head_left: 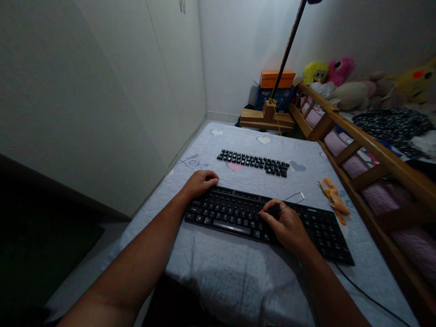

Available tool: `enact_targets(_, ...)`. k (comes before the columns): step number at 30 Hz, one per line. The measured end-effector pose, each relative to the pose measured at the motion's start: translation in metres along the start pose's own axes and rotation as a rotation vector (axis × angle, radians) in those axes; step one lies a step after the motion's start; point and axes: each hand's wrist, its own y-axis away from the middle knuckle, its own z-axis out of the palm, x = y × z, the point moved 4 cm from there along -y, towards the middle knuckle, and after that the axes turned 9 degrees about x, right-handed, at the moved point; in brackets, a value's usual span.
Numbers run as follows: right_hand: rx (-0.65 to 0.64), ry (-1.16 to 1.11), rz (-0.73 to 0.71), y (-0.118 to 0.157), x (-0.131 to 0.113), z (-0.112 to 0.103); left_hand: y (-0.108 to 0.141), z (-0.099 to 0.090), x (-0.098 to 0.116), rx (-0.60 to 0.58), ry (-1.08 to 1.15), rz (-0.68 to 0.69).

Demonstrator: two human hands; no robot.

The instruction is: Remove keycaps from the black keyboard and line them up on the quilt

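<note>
A black keyboard lies on a table with a pale, heart-patterned cloth. At its upper left corner rests my left hand, fingers curled together; whether anything is between them is hidden. My right hand is closed over the right part of the main keys, gripping a thin tool with a dark handle and a wire loop that points up and right. Behind the keyboard, removed black keycaps are laid out in rows. Some upper key places on the keyboard look bare.
An orange cloth item lies right of the keyboard. A black cable runs off at the lower right. Along the right side stands a wooden rail. A wooden stand with a pole is behind the table; a white cabinet is left.
</note>
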Motion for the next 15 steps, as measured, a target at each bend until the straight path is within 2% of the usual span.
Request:
enact_targets(6,0.01,-0.128,0.087,0.0,0.012,-0.002,-0.001,0.0,-0.001,-0.004,-0.002,0.013)
enact_targets(15,0.078,-0.201,0.072,0.003,0.007,-0.003,0.001,-0.002,0.005,-0.011,-0.032,0.022)
